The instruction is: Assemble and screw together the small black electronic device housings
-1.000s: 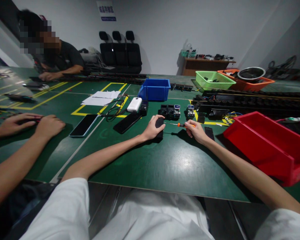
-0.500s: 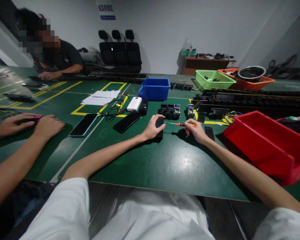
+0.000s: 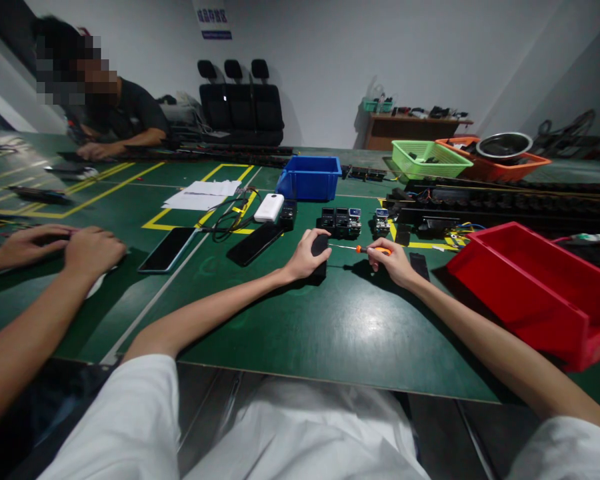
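My left hand [image 3: 304,257] is wrapped round a black block-shaped device [image 3: 320,260] on the green table [image 3: 300,333]. Fingers of my right hand [image 3: 391,259] close on the orange handle of a screwdriver [image 3: 384,251], whose thin shaft points left, its tip at the device's right side. Just behind the hands stand several small black modules [image 3: 341,222], and a separate one [image 3: 381,223] sits to their right. A flat black piece [image 3: 419,267] lies right of my right hand.
A red bin [image 3: 525,293] is at the right, a blue bin [image 3: 310,180] behind. Phones [image 3: 167,251] [image 3: 255,244], a white power bank [image 3: 269,208], cables and papers [image 3: 200,195] lie left. A neighbour's hands [image 3: 93,252] work at far left; another person sits beyond.
The neighbour's hands at the left have shifted slightly, and a pale object now shows beneath them. My own hands and the screwdriver look almost unchanged.
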{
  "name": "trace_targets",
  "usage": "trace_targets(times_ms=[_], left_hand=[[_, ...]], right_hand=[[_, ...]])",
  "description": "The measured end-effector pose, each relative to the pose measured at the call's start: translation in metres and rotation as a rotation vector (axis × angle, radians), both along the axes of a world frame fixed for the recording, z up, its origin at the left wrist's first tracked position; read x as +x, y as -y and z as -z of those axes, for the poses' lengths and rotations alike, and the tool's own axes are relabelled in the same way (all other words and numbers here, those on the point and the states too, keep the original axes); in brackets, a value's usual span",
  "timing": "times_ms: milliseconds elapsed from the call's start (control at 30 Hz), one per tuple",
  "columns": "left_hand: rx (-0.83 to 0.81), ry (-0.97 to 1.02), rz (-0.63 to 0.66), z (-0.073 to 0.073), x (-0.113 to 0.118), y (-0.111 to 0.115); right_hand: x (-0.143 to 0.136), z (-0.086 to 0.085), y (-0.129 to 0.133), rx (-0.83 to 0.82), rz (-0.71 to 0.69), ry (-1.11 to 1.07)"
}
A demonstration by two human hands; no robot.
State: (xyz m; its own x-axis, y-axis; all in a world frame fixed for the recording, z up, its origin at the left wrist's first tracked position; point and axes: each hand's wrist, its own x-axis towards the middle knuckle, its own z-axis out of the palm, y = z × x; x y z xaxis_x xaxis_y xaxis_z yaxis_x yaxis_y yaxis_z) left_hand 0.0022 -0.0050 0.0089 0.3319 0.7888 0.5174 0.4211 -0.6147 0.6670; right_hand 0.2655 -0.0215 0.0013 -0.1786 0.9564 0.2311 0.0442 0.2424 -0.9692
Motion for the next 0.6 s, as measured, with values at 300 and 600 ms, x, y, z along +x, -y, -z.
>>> trace_targets(times_ms=[300,600], left_hand=[[0.016,-0.019,-0.004,-0.0024,0.0002,0.0035],[0.018,-0.019,-0.009,-0.0027,0.0008,0.0036]], right_hand=[[0.001,-0.0021,0.0008,-0.08,0.017,0.032],[-0.0002,0.0006,-0.0018,-0.027,0.005,-0.008]])
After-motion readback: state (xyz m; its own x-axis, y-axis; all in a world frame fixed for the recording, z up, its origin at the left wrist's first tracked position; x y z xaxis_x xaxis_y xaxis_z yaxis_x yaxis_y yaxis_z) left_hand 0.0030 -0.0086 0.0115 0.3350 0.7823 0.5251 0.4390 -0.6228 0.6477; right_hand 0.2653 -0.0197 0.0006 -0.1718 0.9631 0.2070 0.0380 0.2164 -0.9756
